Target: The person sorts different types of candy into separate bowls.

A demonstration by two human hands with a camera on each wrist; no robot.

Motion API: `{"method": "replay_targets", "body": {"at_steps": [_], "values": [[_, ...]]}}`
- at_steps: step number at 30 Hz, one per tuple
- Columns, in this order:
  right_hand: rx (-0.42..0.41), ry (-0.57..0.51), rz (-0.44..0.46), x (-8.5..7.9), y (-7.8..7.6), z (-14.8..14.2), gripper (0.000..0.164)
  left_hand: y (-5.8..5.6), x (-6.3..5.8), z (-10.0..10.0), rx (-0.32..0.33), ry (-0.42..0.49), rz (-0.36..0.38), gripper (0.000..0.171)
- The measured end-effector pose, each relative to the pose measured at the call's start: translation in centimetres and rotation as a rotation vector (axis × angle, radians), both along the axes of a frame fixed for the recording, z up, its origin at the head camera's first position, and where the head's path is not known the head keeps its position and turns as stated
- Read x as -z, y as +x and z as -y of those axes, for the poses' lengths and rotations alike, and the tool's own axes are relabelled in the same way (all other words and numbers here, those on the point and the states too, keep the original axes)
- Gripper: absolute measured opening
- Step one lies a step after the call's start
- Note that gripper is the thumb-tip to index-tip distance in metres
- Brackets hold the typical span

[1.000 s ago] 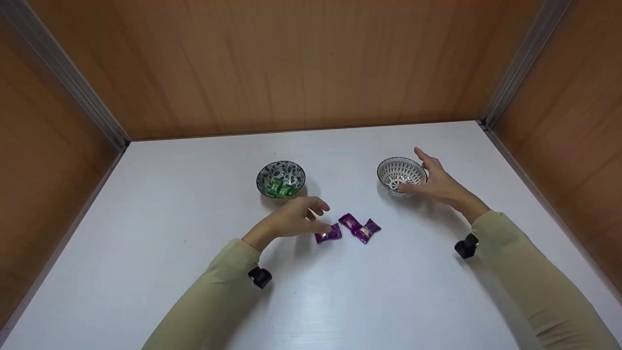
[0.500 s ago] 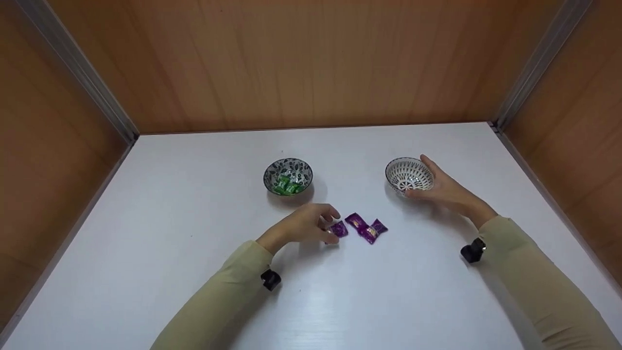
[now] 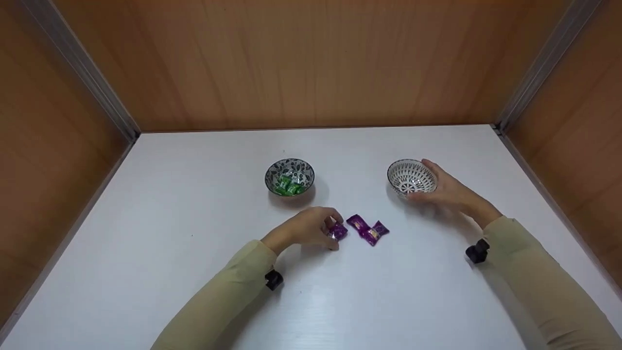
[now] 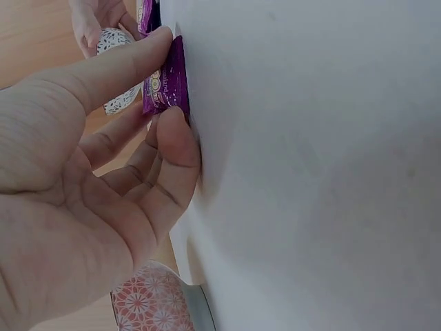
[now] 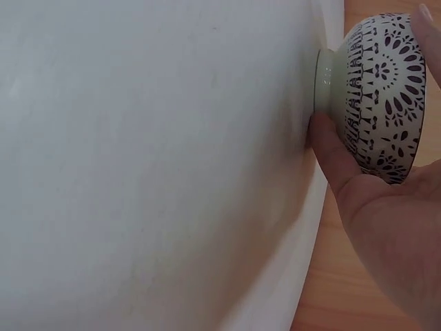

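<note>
In the head view, my left hand (image 3: 311, 227) is over a purple-wrapped candy (image 3: 338, 232), thumb and index finger spread on either side of it. The left wrist view shows the fingertips right at the two ends of this candy (image 4: 165, 86). Two more purple candies (image 3: 372, 235) lie touching each other just to the right. My right hand (image 3: 449, 192) grips a small bowl (image 3: 408, 171) by its right side, white inside with dark dashes. Seen from the right wrist, the bowl (image 5: 386, 89) is upright, one digit low by its foot, another at the rim.
A second bowl (image 3: 273, 170) with dark leaf patterns inside stands left of centre, holding several green candies (image 3: 290, 187); its outside shows red flowers in the left wrist view. The white table (image 3: 194, 194) meets a wooden back panel (image 3: 311, 63), with wooden panels at both sides.
My left hand has moved in around the nearest purple candy, its thumb and finger spreading wider. My right hand has closed onto the side of the dashed bowl. The head view has shifted slightly.
</note>
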State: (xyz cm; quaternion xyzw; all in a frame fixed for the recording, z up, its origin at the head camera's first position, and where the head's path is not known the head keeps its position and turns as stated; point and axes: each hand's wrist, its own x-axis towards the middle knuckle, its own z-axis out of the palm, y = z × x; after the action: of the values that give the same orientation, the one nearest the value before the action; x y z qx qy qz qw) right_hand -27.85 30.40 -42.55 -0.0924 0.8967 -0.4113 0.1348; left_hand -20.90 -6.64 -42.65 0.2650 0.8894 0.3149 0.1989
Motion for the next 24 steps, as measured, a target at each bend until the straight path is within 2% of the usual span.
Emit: {"method": "replay_targets", "body": {"at_steps": [15, 21, 24], "values": [[-0.006, -0.023, 0.039, 0.07, 0.09, 0.48, 0.126, 0.38, -0.19, 0.12, 0.008, -0.036, -0.01, 0.051], [0.007, -0.016, 0.061, 0.01, 0.14, -0.03, 0.125, 0.18, -0.62, -0.41, 0.073, -0.087, -0.046, 0.041], [0.003, -0.039, 0.068, -0.02, 0.16, -0.04, 0.123, 0.21, -0.96, -0.53, 0.098, -0.07, -0.026, 0.036]]}}
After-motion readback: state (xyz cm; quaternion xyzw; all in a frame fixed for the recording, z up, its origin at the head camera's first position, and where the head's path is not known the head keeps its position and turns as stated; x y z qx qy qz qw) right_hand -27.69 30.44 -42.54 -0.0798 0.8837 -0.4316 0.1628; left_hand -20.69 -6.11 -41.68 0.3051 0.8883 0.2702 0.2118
